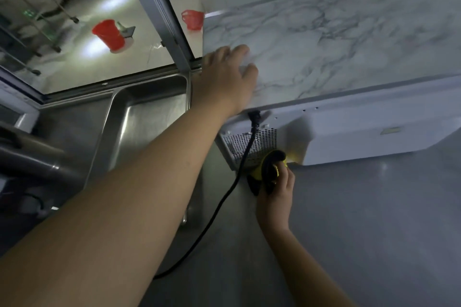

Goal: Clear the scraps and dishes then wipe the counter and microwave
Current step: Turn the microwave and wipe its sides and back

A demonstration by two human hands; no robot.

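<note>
The microwave (349,129) sits on the grey counter (374,232), a white box with a marbled top, its long axis running left to right and its perforated vent and black cord (224,202) facing near. The right hand (275,197) pinches a crumpled yellow-black cloth (269,167) against its base. The left hand (227,77) lies spread flat on the top's left corner, beside the steel sink (147,117)
</note>
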